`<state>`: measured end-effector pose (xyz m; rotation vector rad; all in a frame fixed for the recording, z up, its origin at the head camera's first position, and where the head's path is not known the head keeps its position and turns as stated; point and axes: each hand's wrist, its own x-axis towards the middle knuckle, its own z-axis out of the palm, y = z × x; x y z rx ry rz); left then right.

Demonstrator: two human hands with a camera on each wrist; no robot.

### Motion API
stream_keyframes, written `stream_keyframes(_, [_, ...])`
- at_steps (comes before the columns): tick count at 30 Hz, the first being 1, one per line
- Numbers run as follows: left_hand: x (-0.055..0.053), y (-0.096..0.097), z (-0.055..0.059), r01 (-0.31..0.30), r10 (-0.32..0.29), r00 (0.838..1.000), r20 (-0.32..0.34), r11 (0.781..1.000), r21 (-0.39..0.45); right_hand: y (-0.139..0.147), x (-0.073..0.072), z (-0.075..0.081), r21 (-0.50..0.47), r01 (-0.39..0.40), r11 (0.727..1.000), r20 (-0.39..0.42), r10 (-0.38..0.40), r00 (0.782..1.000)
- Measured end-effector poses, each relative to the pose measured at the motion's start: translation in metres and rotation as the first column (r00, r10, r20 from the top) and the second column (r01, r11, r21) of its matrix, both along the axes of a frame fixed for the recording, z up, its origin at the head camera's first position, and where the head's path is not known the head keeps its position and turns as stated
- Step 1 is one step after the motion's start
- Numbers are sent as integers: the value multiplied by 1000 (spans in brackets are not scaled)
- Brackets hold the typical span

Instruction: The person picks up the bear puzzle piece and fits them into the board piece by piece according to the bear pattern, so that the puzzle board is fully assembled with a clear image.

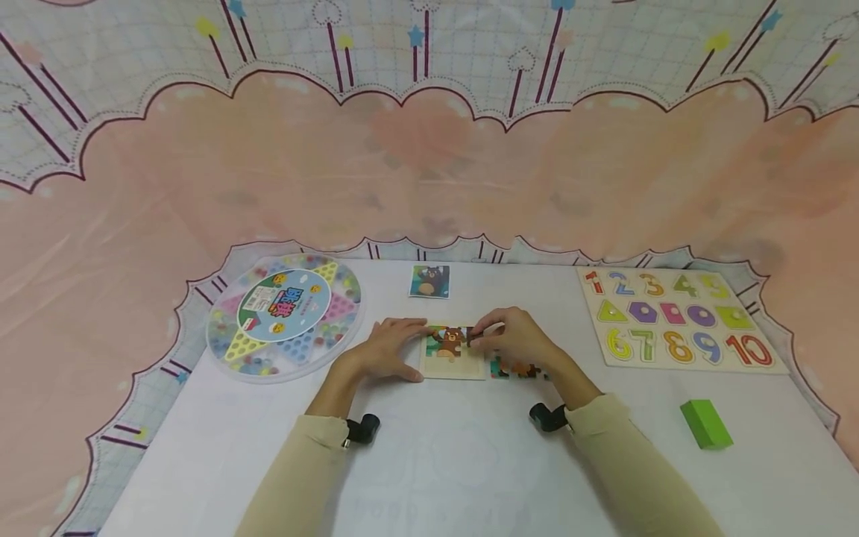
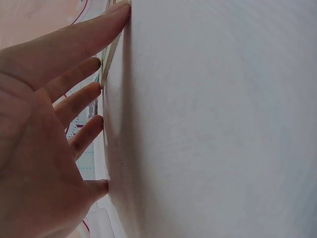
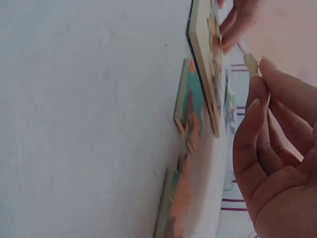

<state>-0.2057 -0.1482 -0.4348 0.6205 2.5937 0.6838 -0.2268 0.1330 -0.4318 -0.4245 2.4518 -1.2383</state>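
Observation:
A small wooden puzzle board (image 1: 453, 367) lies flat at the middle of the table, its upper part filled with pieces that show a brown bear. My left hand (image 1: 389, 349) rests at its left side, fingers spread, fingertips at the upper left edge and thumb near the lower left corner. Over the board's right side, my right hand (image 1: 520, 339) pinches a puzzle piece (image 3: 251, 65) between thumb and fingers, raised above the board in the right wrist view. Loose puzzle pieces (image 1: 499, 368) lie just right of the board, partly hidden under the right hand and wrist.
A bear picture card (image 1: 429, 282) lies behind the board. To the left is a round Chinese checkers set (image 1: 285, 317) under a clear cover. A number and shape board (image 1: 678, 321) lies to the right, with a green block (image 1: 706, 424) nearer the front.

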Motion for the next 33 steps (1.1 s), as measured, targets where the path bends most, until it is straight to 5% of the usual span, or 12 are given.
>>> stream_keyframes(33, [-1, 0, 0, -6, 6, 1000, 14, 1000, 0, -25, 0, -7, 243, -36, 969, -143, 72, 987])
